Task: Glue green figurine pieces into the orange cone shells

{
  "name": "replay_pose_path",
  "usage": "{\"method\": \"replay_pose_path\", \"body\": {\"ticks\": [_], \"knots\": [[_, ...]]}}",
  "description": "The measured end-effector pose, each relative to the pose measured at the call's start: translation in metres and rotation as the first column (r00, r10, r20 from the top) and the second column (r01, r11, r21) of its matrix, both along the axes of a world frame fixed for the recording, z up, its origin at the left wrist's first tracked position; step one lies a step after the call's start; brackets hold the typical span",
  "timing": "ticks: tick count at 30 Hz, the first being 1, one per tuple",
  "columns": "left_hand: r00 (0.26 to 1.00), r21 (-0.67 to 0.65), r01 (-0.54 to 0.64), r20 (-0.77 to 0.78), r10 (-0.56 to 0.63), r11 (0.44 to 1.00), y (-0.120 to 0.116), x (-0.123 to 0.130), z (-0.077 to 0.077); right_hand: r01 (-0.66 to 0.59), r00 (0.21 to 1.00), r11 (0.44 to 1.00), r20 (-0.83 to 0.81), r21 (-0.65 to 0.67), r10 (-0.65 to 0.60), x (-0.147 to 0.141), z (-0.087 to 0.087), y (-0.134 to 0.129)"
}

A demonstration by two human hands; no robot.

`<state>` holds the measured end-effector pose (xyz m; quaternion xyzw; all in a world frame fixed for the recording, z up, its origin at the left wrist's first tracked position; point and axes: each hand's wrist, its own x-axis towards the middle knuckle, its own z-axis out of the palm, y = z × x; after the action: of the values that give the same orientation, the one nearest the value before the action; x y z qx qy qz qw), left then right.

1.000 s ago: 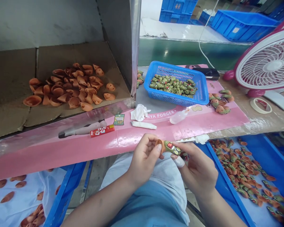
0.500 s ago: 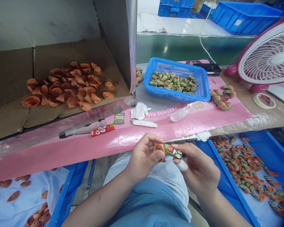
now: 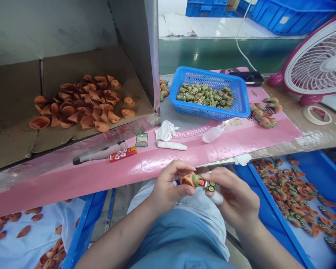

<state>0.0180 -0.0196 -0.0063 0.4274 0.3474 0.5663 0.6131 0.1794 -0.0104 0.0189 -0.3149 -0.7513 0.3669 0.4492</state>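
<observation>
Above my lap, both hands hold one small figurine. Its orange hollow part [image 3: 187, 180] sits between the thumb and fingers of my left hand [image 3: 169, 186]. The green frog-like head [image 3: 201, 182], with a red mouth and round eyes, meets that orange part and is pinched by my right hand [image 3: 232, 198]. A white wrap [image 3: 217, 198] covers a finger of the right hand. Whether the two parts are fixed together I cannot tell. On the pink mat beyond lie a white stick-like roll [image 3: 171, 145], crumpled tissue [image 3: 166, 130] and a clear squeeze bottle [image 3: 213, 133].
Orange hollow pieces [image 3: 86, 122] are heaped in a cardboard-lined box at left. Green heads fill a blue basket [image 3: 212, 114]. Blue trays stand low at left [image 3: 84, 220] and right [image 3: 271, 216]. A fan [image 3: 319, 63], tape roll [image 3: 317, 116] and red box [image 3: 122, 154] rest on the table.
The figurine has turned in my fingers, so the orange part's opening no longer faces up and more of its outer side shows. Both hands keep their hold; the camera view has shifted slightly.
</observation>
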Motion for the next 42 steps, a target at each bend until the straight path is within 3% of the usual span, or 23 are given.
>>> {"method": "replay_pose_path", "body": {"ticks": [10,23,35,42], "knots": [[0.984,-0.088,0.106,0.151,-0.092,0.990,0.001,0.007,0.000,0.044,0.999,0.998,0.019,-0.053,-0.043,-0.004,0.000,-0.001],[0.992,-0.191,0.120,0.051,-0.112,0.974,-0.003,0.011,-0.004,0.099,0.995,0.989,0.040,-0.109,-0.095,-0.006,0.003,-0.002],[0.997,-0.169,0.079,0.021,-0.076,0.983,-0.003,0.011,-0.002,0.034,0.998,0.999,0.060,0.020,-0.035,-0.001,-0.006,0.001],[0.992,-0.186,0.107,0.092,-0.091,0.977,-0.003,0.010,-0.004,0.076,0.977,0.974,0.177,0.212,-0.115,0.007,-0.014,-0.004]]}}
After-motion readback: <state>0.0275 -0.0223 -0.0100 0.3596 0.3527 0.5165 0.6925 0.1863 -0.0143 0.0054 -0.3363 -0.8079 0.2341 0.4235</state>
